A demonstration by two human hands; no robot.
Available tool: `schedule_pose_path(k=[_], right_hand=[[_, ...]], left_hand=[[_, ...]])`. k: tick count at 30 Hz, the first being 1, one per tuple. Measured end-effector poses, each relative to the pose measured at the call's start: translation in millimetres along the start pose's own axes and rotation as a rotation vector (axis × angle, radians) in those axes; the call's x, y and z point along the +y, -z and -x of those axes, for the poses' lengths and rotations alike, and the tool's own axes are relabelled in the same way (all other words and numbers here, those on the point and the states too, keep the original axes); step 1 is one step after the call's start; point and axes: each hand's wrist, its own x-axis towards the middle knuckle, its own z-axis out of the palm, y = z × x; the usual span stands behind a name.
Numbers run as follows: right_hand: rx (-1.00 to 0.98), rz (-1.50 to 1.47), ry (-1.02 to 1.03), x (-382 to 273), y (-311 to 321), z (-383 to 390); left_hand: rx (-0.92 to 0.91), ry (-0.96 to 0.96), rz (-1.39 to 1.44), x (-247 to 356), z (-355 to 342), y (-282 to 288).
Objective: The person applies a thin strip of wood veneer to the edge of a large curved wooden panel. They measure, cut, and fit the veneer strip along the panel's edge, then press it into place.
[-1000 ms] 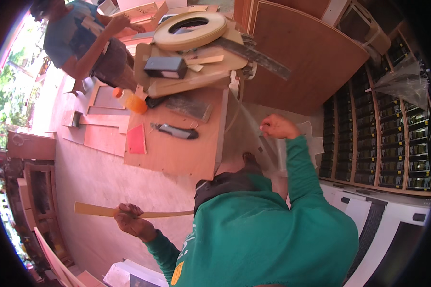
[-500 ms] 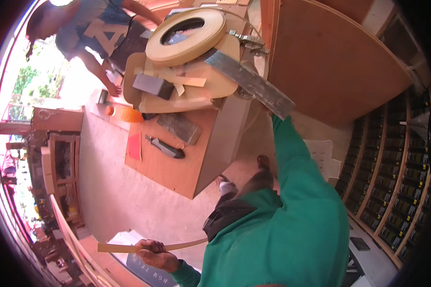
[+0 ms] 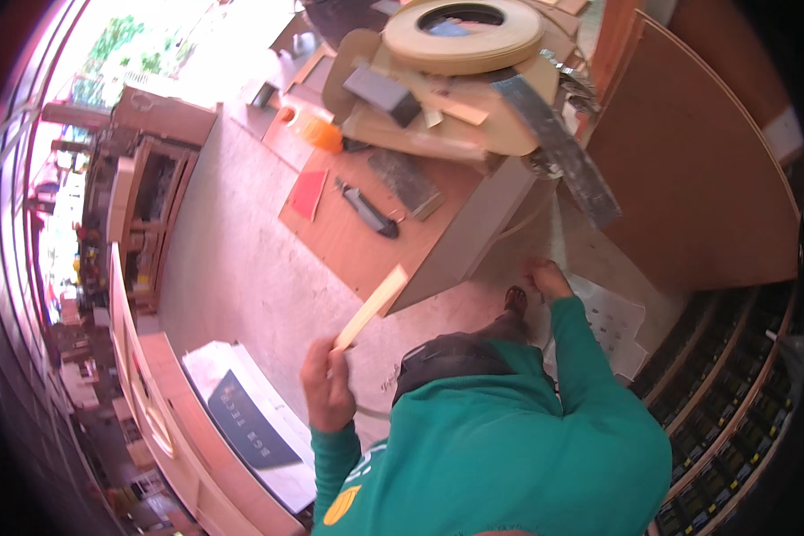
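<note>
My left hand (image 3: 329, 384) is closed round a narrow pale strip of edge banding (image 3: 372, 309), whose end points up toward the near corner of the plywood-topped bench (image 3: 339, 259). Beyond the bench's right side, low over the floor, is my right hand (image 3: 547, 279); its fingers look curled, and what they hold, if anything, is too blurred to make out. A big cream roll of edge banding (image 3: 518, 55) lies on the far part of the bench. A utility knife (image 3: 366, 211) rests on the plywood beside a dark flat slab (image 3: 404, 183).
Near the roll are a grey block (image 3: 377, 93) and a long dark flat bar (image 3: 563, 147) overhanging the bench. An orange bottle (image 3: 317, 132) and a red piece (image 3: 308, 194) lie left. A large brown panel (image 3: 688, 179) and dark racks (image 3: 724, 384) stand right.
My left hand has risen and moved right, tilting the strip upward. My right hand has drawn back from beneath the dark bar. The view has shifted, and the co-worker's arms have left it.
</note>
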Motion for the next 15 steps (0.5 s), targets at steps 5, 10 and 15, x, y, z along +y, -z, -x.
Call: schedule_pose_path(k=[5, 10, 15], right_hand=[[-0.598, -0.021, 0.269, -135.4, -80.2, 161.8], [-0.531, -0.113, 0.427, -175.6, -177.5, 217.4], [0.026, -0.572, 0.588, -161.3, -197.8, 219.3]], left_hand=[[-0.374, -0.283, -0.014, 4.4, -35.2, -22.9], [-0.525, -0.403, 0.125, -18.2, -40.5, -10.5], [-0.729, -0.223, 0.148, -122.0, -48.2, 69.1]])
